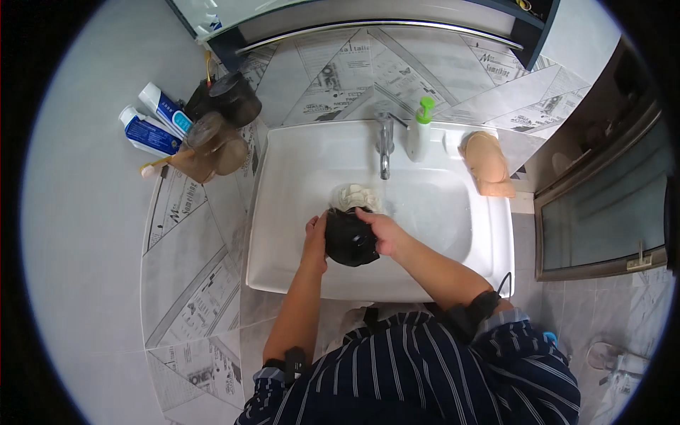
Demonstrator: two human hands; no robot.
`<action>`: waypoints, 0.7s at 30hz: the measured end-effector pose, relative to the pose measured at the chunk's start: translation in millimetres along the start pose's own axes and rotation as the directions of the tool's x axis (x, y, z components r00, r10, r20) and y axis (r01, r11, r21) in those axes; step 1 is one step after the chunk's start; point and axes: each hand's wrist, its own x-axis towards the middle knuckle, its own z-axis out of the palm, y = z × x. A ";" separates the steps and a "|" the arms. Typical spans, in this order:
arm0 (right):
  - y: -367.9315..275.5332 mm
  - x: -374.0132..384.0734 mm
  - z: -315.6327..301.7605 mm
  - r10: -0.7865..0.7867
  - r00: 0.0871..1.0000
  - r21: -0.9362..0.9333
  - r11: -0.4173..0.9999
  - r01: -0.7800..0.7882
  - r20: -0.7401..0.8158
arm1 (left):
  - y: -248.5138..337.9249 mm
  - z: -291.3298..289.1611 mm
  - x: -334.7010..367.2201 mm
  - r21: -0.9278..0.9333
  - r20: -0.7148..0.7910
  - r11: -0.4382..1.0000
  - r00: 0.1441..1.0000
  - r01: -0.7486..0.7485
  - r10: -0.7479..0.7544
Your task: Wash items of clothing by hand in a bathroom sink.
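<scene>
Over the front left part of the white sink [287,166], both my hands are on a glossy black rounded thing [352,239], whose kind I cannot make out. My left hand [316,239] presses against its left side. At its upper right, my right hand [382,230] grips the rim, thumb on top. Just beyond it lies a crumpled whitish cloth-like piece [358,196], partly hidden by the black thing. The chrome faucet [384,145] stands behind, its spout over the basin.
On the sink's back ledge stands a white pump bottle [419,138] with a green top. A peach-coloured rounded item [487,163] rests on the right rim. Wall-mounted cups [237,99] and toothpaste tubes [152,131] are at left. A metal rail [382,25] crosses the back wall.
</scene>
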 end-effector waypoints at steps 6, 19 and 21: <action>4.8 -12.0 23.1 0.064 0.997 -0.085 0.995 -0.060 0.046 | 22.5 20.6 -13.2 -0.329 0.487 0.932 0.873 0.151 0.030; -19.2 -13.6 -3.7 -0.190 0.978 -0.400 0.893 0.206 0.081 | 37.5 48.7 -11.3 0.125 0.295 0.817 0.807 -0.563 0.511; -26.2 -23.2 -9.9 -0.440 0.879 -0.428 0.769 0.475 0.184 | 51.5 56.3 -17.8 0.156 0.223 0.776 0.787 -0.611 0.575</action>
